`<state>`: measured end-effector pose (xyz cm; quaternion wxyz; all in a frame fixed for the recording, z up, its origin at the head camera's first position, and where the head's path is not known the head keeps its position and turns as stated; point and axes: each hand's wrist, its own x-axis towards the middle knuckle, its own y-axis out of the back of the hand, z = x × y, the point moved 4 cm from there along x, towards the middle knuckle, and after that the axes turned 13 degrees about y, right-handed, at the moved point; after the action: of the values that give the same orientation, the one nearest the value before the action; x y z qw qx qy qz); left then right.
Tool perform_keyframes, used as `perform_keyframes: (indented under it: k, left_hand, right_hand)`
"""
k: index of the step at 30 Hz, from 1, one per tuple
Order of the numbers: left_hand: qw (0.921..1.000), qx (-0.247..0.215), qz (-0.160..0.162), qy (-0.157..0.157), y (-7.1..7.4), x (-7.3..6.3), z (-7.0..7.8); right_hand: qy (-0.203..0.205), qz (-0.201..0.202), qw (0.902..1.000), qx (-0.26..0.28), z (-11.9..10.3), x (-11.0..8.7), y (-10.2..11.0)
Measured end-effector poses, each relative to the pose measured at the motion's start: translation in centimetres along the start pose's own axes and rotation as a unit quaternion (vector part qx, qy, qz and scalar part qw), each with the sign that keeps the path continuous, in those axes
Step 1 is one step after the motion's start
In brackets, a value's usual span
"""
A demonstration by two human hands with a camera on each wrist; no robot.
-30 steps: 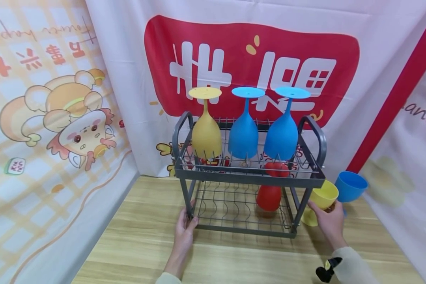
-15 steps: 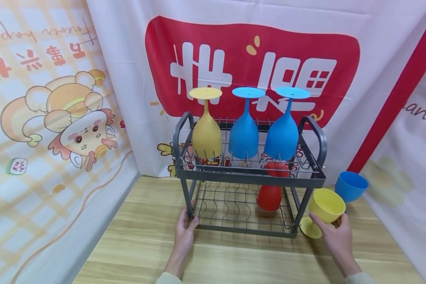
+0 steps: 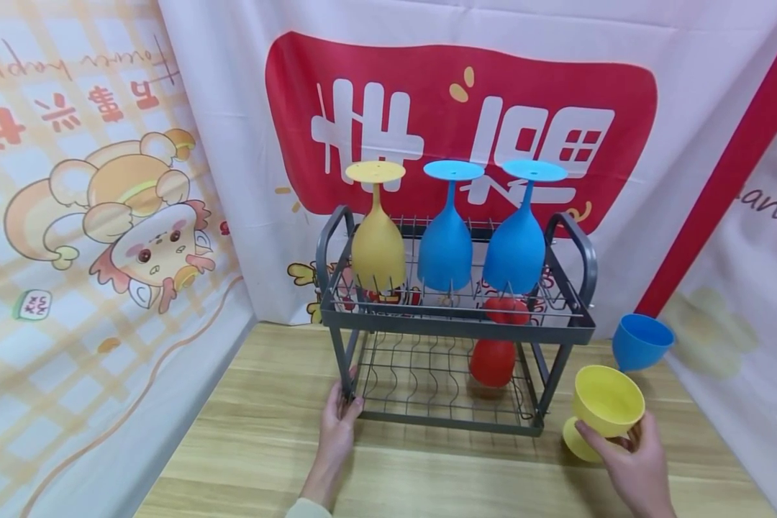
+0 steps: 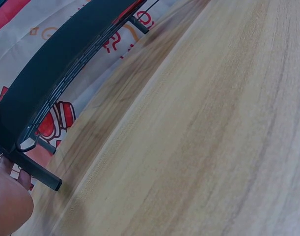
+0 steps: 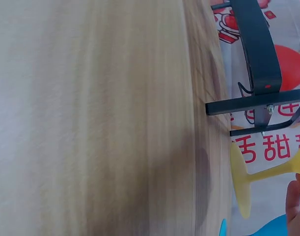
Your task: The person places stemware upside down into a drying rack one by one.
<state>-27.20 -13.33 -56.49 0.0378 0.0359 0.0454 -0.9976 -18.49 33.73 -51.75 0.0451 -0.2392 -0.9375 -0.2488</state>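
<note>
My right hand (image 3: pixel 641 464) grips a yellow plastic goblet (image 3: pixel 609 396) under its bowl, at the right of the rack, with the bowl's mouth upward and the goblet tilted. In the right wrist view the goblet's stem and round foot (image 5: pixel 240 179) show beside the rack's leg. My left hand (image 3: pixel 337 432) holds the front left corner of a dark two-tier dish rack (image 3: pixel 456 327); the left wrist view catches that hand (image 4: pixel 10 204) at the rack's foot. Upside down on the top tier stand a yellow goblet (image 3: pixel 378 248) and two blue goblets (image 3: pixel 445 248).
On the lower tier a red goblet (image 3: pixel 493 362) stands upside down toward the right. Behind the held goblet, a blue goblet (image 3: pixel 641 342) stands upright at the table's right back. Printed cloth (image 3: pixel 233 144) hangs behind and beside the wooden table (image 3: pixel 246 439).
My right hand has brought the yellow goblet forward and to the right, away from the rack and the blue goblet. My left hand stays on the rack's corner.
</note>
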Motion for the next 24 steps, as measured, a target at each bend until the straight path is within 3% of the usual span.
perform_keyframes:
  k: [7,10,12,17,24]
  left_hand:
    - [1.0,0.003,0.001,0.006,-0.1,-0.1,-0.1]
    - [1.0,0.0,-0.004,0.008,-0.1,-0.1,-0.1]
    - [0.9999,-0.001,-0.007,0.009,-0.1,0.0,-0.1]
    - [0.9999,-0.005,-0.009,0.012,-0.1,-0.2,0.0]
    - [0.9999,0.0,-0.002,0.016,-0.1,-0.2,-0.1]
  right_hand:
    - [0.034,-0.011,0.9985,-0.041,-1.1,-1.7,-0.2]
    - [0.087,-0.015,0.995,-0.046,-2.0,-2.4,-0.4]
    - [0.137,-0.015,0.9894,-0.047,-2.9,-2.8,-0.6]
    - [0.26,-0.01,0.9641,-0.05,-4.7,-3.4,-1.3]
    - [0.31,-0.027,0.9479,-0.069,-5.7,-3.5,-2.8]
